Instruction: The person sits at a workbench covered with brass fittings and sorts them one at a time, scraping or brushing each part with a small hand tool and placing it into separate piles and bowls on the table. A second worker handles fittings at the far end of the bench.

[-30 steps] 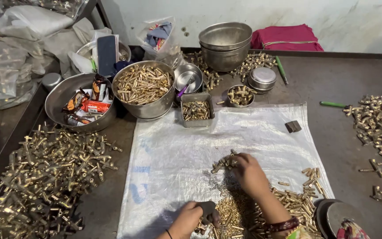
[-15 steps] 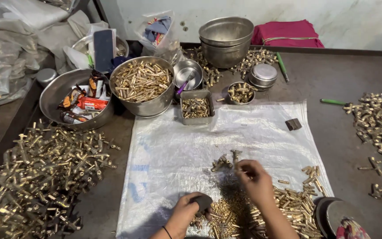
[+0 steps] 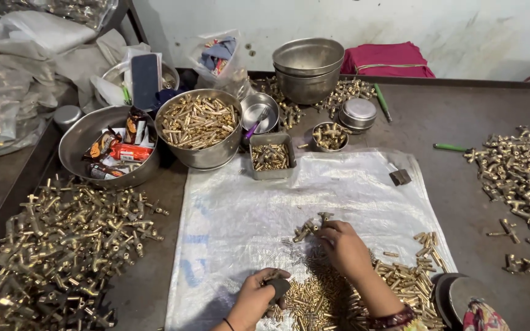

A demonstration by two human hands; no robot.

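Left hand grips a small dark block; right hand rests curled over loose brass pins, its hold unclear. Risk: a sweep scatters pins off the white sheet.

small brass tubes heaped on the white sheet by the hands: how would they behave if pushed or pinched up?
The small brass tubes look like short smooth cylinders, so pushed ones would probably roll or scatter across the white plastic sheet. Shiny metal suggests slippery in a pinch and heavy for their size. They lie loosely heaped by the right hand, so several would likely shift together.
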